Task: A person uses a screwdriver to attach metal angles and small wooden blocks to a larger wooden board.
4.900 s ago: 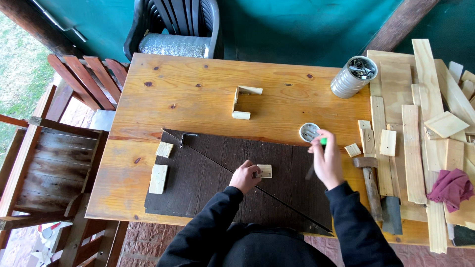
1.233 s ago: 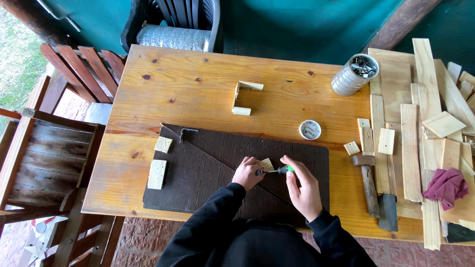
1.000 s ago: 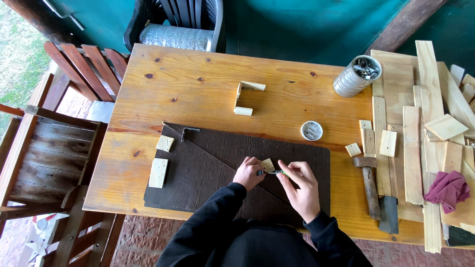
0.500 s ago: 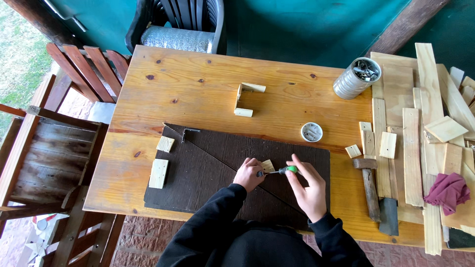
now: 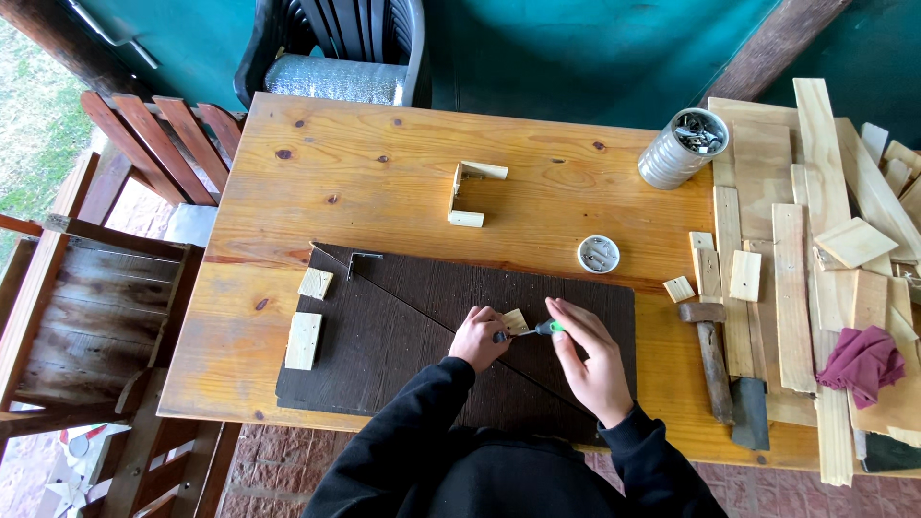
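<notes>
I see my left hand (image 5: 477, 338) resting on the dark board (image 5: 403, 336), fingers pressed down on a small wood block (image 5: 516, 320) near the board's middle. My right hand (image 5: 590, 360) pinches a green-handled screwdriver (image 5: 539, 329), its tip touching that block.

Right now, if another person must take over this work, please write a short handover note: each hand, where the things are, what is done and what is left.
Left hand: presses a small wood block onto the dark board.
Right hand: holds a green-handled screwdriver, tip at the block.
On the board's left end: two more blocks and a metal bracket.
On the table: a U-shaped wood piece, a small round tin, a can of hardware, a hammer.
Done: block placed. Left: whether it is fastened cannot be seen.
</notes>
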